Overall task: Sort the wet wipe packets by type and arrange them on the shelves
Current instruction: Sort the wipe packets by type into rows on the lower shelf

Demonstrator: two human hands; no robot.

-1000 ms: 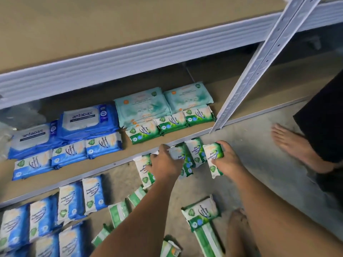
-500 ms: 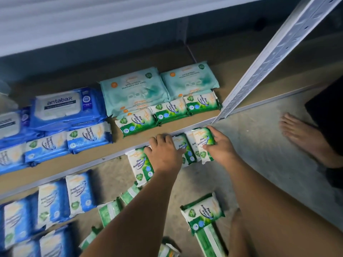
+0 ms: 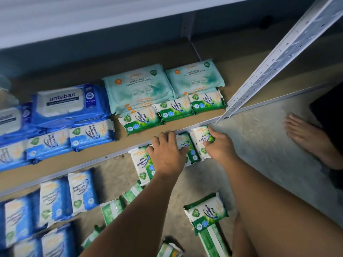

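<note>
Several green pine wipe packets [image 3: 185,145] stand in a tight row on the floor against the bottom shelf [image 3: 55,165] front rim. My left hand [image 3: 167,154] grips the left part of that row from above, fingers curled over the packets. My right hand [image 3: 220,147] pinches the rightmost green packet [image 3: 201,136] at the row's other end. On the shelf lie three green pine packets [image 3: 174,108], teal fragrance-free packs [image 3: 139,86], blue antabax packs [image 3: 61,102] and small blue packets [image 3: 91,135].
More blue packets [image 3: 81,191] and loose green packets [image 3: 206,210] lie on the concrete floor near my arms. A white slotted upright post [image 3: 278,58] slants down to the shelf's rim. Another person's bare foot [image 3: 306,138] stands at the right.
Both hands have squeezed the green packets into a tighter row and edged them toward the shelf rim. My view has dropped lower, under the upper shelf.
</note>
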